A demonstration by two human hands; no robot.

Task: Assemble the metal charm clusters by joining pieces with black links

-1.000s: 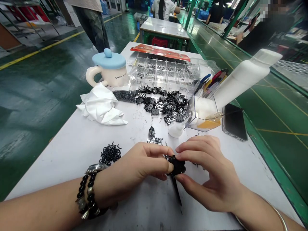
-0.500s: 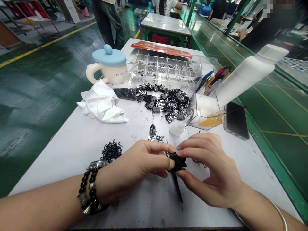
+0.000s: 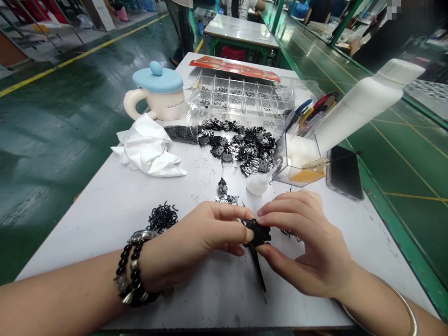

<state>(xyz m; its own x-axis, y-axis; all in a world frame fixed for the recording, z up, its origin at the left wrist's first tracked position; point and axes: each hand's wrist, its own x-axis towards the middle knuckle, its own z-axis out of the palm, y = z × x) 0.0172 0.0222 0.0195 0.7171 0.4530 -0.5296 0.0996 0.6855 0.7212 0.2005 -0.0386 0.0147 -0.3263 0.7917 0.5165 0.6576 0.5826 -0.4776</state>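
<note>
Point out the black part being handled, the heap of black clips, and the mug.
black part (image 3: 259, 232): head view, on its middle
black clips (image 3: 162, 218): head view, on the middle of the heap
mug (image 3: 171, 106): head view, on its white body

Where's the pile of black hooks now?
In the head view, the pile of black hooks lies on the white table, just beyond the left hand.

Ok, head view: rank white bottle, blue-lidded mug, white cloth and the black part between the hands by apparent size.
1. White bottle, though nearness to the camera may inflate it.
2. Blue-lidded mug and white cloth: they look alike, so unranked.
3. Black part, smallest.
</note>
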